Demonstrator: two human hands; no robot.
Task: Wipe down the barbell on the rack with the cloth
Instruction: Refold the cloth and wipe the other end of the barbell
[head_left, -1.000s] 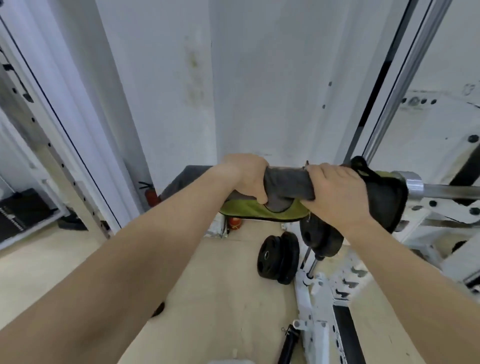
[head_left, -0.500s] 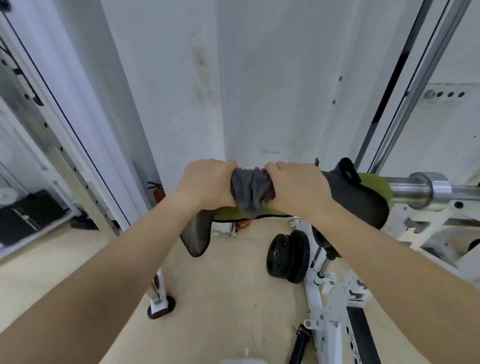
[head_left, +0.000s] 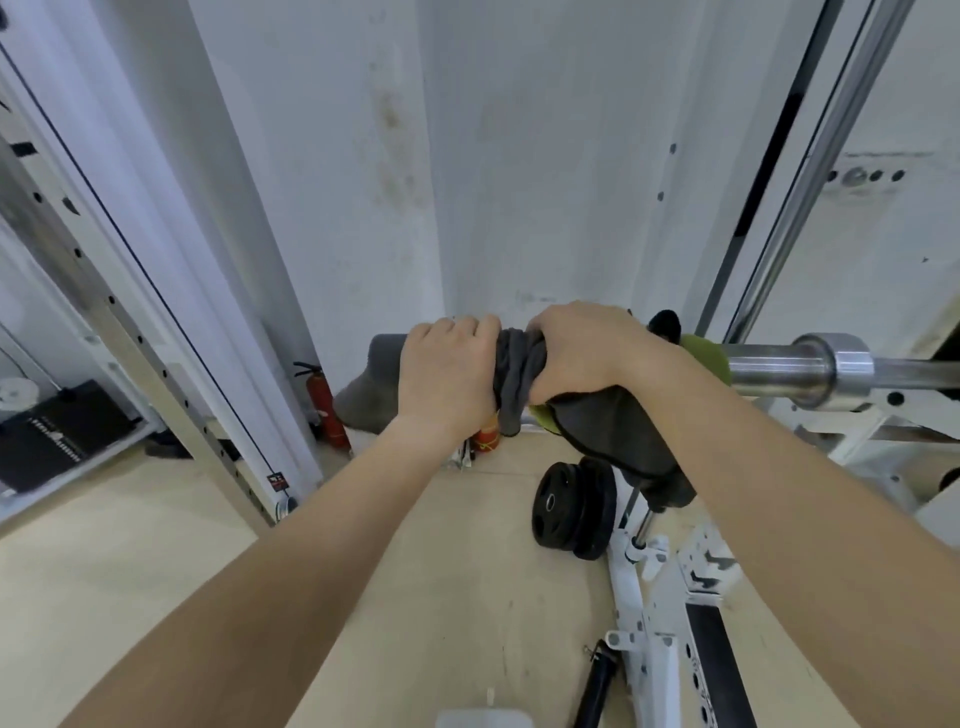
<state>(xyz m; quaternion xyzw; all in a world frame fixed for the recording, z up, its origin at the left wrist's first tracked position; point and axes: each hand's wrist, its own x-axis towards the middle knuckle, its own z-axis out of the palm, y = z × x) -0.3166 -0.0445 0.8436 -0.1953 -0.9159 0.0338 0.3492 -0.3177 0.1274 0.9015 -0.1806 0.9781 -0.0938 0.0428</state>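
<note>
Uprights first: over on your left there's a white rack post (head_left: 171, 374) with a row of holes running up it, and behind it something dark and flat (head_left: 62, 436) on the pale floor (head_left: 130, 545). A red fire extinguisher (head_left: 324, 405) stands against the white wall (head_left: 467, 156) just past that post.

Then your left hand (head_left: 449, 379), closed right over the grey cloth (head_left: 519, 374), knuckles up. A loose end of that cloth sticks out and hangs down to the left of that hand. Your right hand (head_left: 582, 353) sits just beside it, almost touching, and its grip is closed on the cloth too, so you've got a scrunched bit of fabric bunched between the two fists. Below your right wrist the cloth hangs in a bigger dark flap with a yellow-green side showing at the edges.

The barbell (head_left: 779, 366) is what's under all that, lying level across the rack at about chest height. The part under your hands is fully wrapped, so I can't see metal there; the bare shiny sleeve and its collar come out to the right of your right hand.

Down on the floor below your right arm there's a black weight plate (head_left: 571, 504) standing on edge, leaning by the white rack base (head_left: 654, 623).
</note>
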